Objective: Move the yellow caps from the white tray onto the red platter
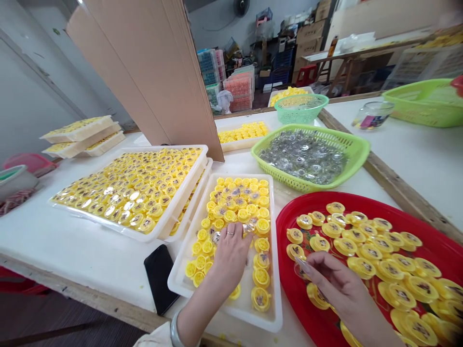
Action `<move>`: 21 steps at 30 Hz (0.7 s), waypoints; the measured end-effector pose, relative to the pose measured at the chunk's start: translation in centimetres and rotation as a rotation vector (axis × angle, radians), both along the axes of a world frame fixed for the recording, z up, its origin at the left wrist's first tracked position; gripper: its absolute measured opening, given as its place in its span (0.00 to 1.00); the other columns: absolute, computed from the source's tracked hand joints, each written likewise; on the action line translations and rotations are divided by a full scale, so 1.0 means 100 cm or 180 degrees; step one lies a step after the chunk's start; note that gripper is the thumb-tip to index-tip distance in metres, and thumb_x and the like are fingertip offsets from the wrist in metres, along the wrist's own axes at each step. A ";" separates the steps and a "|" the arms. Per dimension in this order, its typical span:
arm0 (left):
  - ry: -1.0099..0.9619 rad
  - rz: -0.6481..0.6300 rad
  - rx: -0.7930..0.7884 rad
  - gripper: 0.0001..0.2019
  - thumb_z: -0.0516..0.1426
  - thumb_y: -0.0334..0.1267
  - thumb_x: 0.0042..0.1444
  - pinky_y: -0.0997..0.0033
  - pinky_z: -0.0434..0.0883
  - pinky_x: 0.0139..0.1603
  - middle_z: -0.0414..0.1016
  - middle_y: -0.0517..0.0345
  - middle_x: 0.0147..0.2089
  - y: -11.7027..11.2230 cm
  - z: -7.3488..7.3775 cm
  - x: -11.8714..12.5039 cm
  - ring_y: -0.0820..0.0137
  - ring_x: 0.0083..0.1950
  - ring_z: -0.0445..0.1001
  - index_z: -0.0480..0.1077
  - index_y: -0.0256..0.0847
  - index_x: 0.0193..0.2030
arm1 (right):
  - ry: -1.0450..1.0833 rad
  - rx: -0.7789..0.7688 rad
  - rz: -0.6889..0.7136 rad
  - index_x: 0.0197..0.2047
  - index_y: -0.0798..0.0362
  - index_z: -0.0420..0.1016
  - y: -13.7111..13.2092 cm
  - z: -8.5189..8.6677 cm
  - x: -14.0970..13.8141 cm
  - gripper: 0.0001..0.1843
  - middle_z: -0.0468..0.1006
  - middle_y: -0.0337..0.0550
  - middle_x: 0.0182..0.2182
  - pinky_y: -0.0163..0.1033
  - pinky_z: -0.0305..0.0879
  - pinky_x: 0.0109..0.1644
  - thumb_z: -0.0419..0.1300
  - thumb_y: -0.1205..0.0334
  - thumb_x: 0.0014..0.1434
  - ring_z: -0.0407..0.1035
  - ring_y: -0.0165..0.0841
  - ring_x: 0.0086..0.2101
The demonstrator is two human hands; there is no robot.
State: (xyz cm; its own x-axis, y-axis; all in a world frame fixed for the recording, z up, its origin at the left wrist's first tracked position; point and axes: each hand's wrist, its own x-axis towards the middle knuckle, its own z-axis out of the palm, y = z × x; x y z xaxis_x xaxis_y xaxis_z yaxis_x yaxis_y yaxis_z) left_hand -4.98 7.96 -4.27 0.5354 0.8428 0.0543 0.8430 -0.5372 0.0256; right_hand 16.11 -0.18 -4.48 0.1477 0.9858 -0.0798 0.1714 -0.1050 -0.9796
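My left hand [231, 258] reaches into a white tray [273, 308] of small round yellow plastic pieces [261, 277]. Its fingers bend down among them, their tips partly hidden; whatever they grip is out of sight. Clear discs with printed pictures [249, 225] lie on pieces around these fingers. Over the left side of a red oval tray [289, 289], my right hand [338, 284] pinches thumb and finger together. A clear disc [299, 271] shows at the fingertips. Yellow pieces with pictured tops [361, 267] cover much of the red tray.
A green basket [352, 164] of clear discs stands behind both trays. Stacked white trays [155, 231] of finished-looking yellow pieces sit to the left, near a black phone [161, 277]. A cardboard sheet [152, 72] rises behind them. A wooden strip [390, 183] crosses the table at right.
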 end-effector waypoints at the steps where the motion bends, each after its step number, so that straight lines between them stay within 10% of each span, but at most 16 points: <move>1: 0.0013 0.0029 -0.0007 0.18 0.51 0.23 0.59 0.53 0.65 0.51 0.68 0.48 0.48 0.000 0.000 -0.001 0.56 0.51 0.64 0.70 0.42 0.53 | -0.0007 -0.0019 0.0010 0.32 0.48 0.73 0.000 0.000 0.000 0.15 0.73 0.38 0.27 0.31 0.69 0.33 0.62 0.45 0.56 0.68 0.31 0.29; 14: -0.0565 0.0134 -0.0199 0.11 0.64 0.37 0.55 0.53 0.67 0.55 0.69 0.50 0.54 -0.001 0.021 -0.009 0.56 0.57 0.67 0.72 0.41 0.45 | 0.0555 -0.0236 -0.0011 0.30 0.50 0.72 0.000 -0.001 -0.009 0.16 0.71 0.35 0.24 0.30 0.65 0.28 0.66 0.46 0.53 0.64 0.27 0.25; 21: -0.1619 0.0220 -0.1172 0.12 0.62 0.45 0.57 0.62 0.70 0.43 0.75 0.56 0.38 -0.023 0.044 -0.021 0.62 0.41 0.74 0.68 0.39 0.41 | 0.2396 -0.0935 -0.0040 0.30 0.50 0.68 -0.007 0.014 -0.032 0.17 0.76 0.35 0.21 0.33 0.67 0.26 0.70 0.50 0.50 0.69 0.28 0.21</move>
State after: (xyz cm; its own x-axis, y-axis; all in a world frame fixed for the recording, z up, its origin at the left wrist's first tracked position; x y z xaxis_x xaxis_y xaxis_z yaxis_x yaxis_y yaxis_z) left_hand -7.04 5.68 0.09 0.4627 0.8864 -0.0125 0.7092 -0.3616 0.6052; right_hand 12.89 -0.91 -3.13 -0.0378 0.9077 -0.4180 -0.5263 -0.3737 -0.7638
